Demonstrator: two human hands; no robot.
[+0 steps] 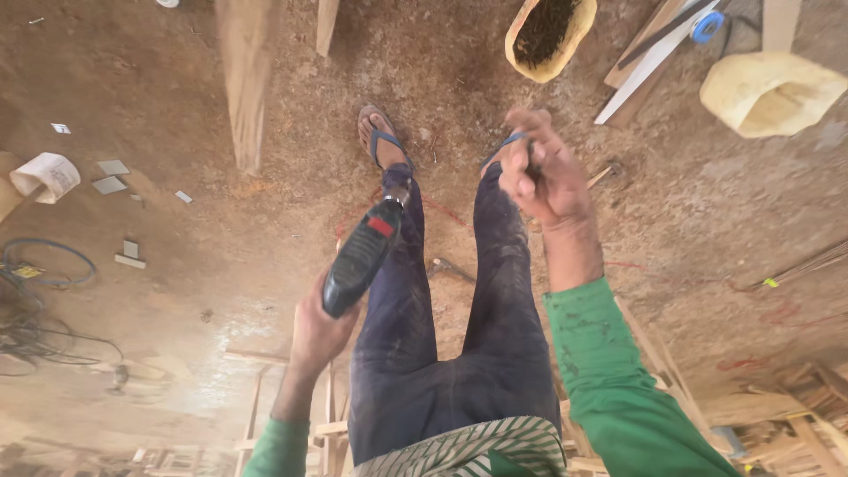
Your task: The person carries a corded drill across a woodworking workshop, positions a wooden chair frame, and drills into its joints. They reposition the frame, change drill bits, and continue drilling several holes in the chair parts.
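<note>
Person stands on dusty sawdust floor (pixel 177 291), looking down at own legs. Left hand (pixel 318 331) wraps firm around dark power drill (pixel 360 256) with red mark, held low by left thigh. Right hand (pixel 541 177) raised, fingers curled; if something small is pinched inside, cannot tell. Step seems carrying tool between works; next move needs steady footing. Rough wooden plank (pixel 246 79) lies ahead, yellow woven basket (pixel 548 35) beyond, tangled cable (pixel 35 300) at left
</note>
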